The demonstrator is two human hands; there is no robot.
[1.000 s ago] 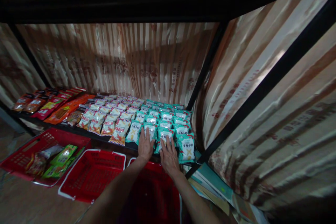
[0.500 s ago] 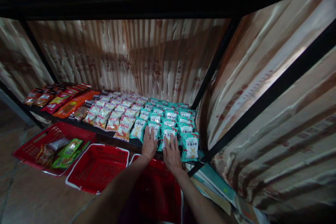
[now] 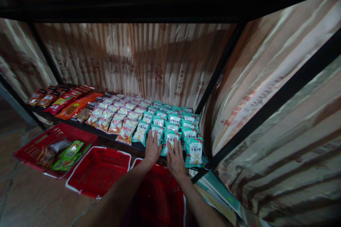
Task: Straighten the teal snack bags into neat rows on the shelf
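Rows of teal-and-white snack packets (image 3: 194, 151) fill the right part of a low dark shelf. My left hand (image 3: 152, 149) lies with fingers stretched over a front packet of this kind. Beside it, my right hand (image 3: 175, 156) rests spread on another front teal packet (image 3: 170, 137). Neither hand is wrapped round a packet. Left of the teal ones stand rows of white-and-orange snack packets (image 3: 125, 130), which neither hand touches.
Orange bags (image 3: 76, 106) and red bags (image 3: 62, 102) lie farther left on the shelf. Below stand a red basket with green packets (image 3: 69, 151), a white-rimmed red basket (image 3: 98, 170) and another red basket (image 3: 157, 191). Black posts (image 3: 217, 67) frame the shelf.
The view has shifted slightly, so the shelf and packets sit a little lower and more to the right. Both hands remain on the front teal packets.
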